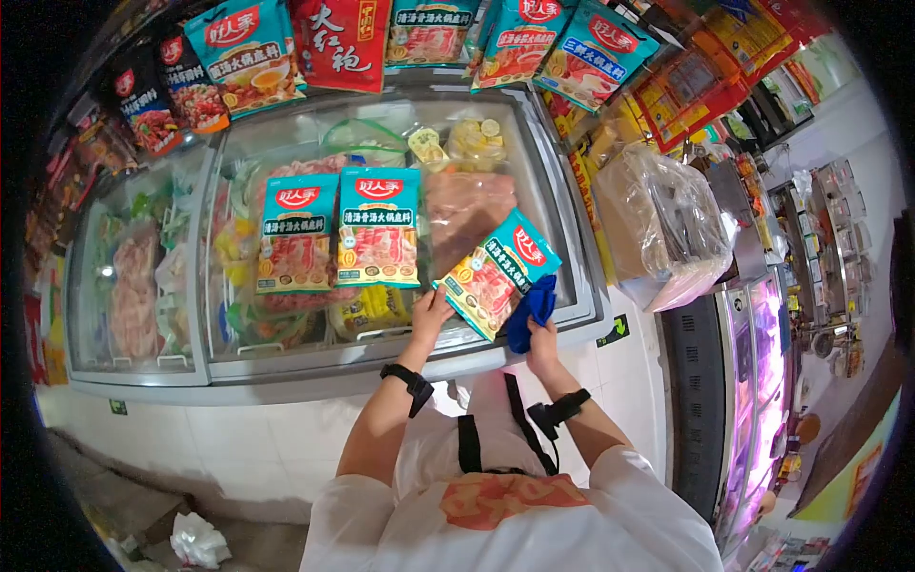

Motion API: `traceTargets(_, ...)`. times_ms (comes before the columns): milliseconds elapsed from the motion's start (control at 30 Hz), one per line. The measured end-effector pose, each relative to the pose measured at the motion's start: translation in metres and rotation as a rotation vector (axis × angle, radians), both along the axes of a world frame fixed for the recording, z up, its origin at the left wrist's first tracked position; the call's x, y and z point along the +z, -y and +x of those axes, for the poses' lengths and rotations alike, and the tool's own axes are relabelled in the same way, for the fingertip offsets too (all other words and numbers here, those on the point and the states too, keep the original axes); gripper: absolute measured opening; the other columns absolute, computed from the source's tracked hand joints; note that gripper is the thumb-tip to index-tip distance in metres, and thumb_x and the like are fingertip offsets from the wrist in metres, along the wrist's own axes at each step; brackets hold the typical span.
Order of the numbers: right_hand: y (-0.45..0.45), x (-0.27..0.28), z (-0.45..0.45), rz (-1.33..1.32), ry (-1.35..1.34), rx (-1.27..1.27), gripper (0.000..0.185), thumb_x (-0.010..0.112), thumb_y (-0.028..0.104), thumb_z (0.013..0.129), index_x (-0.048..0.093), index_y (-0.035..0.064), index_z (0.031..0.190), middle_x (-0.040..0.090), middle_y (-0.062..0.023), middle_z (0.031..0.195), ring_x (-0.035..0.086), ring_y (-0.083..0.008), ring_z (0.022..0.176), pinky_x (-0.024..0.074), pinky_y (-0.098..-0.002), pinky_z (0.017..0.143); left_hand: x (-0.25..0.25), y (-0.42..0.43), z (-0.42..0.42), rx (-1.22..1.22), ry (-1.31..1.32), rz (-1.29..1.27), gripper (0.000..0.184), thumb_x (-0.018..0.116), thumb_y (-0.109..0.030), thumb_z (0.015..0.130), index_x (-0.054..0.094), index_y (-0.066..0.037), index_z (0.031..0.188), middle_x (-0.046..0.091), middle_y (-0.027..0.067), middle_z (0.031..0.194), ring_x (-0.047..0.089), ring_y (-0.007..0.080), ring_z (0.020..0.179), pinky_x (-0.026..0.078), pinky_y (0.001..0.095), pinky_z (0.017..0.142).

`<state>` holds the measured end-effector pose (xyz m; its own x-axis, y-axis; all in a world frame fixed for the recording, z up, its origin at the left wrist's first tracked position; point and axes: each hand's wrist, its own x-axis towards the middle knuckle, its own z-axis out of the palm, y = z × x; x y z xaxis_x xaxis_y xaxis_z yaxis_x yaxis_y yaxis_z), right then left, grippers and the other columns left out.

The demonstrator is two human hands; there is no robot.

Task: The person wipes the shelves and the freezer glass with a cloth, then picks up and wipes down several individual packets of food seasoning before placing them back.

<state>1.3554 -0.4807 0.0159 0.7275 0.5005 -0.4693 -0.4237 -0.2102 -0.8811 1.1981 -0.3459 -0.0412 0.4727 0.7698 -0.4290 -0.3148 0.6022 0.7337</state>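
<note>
A teal packet of hot pot soup base (496, 276) is tilted over the glass freezer lid, between my two hands. My left hand (432, 315) grips its lower left corner. In my right hand (541, 345) is a bunched blue cloth (532, 315), pressed against the packet's lower right side. Two matching packets lie flat on the glass to the left, one teal packet (378, 229) beside another teal packet (296, 234). The fingertips of my right hand are partly hidden by the cloth.
The chest freezer (286, 377) holds meat and bagged food under sliding glass. More seasoning packets (343, 43) stand along its back edge. To the right is a plastic-wrapped box (658, 224), with a lit display case (753, 372) beyond. A white plastic bag (198, 541) lies on the floor.
</note>
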Motion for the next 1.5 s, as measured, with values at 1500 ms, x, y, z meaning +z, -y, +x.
traceTargets(1500,-0.151,0.038,0.08,-0.423,1.623,1.085,0.027,0.051,0.006,0.075,0.066,0.0121,0.097,0.065,-0.0069,0.097,0.059,-0.0264,0.095,0.0452,-0.0425,0.081,-0.002,0.003,-0.001,-0.084,-0.264,0.176,0.024,0.052,-0.025,0.096,0.054,-0.002,0.089,0.04,-0.0045,0.075,0.04,0.0044,0.069,0.043,0.025,0.063)
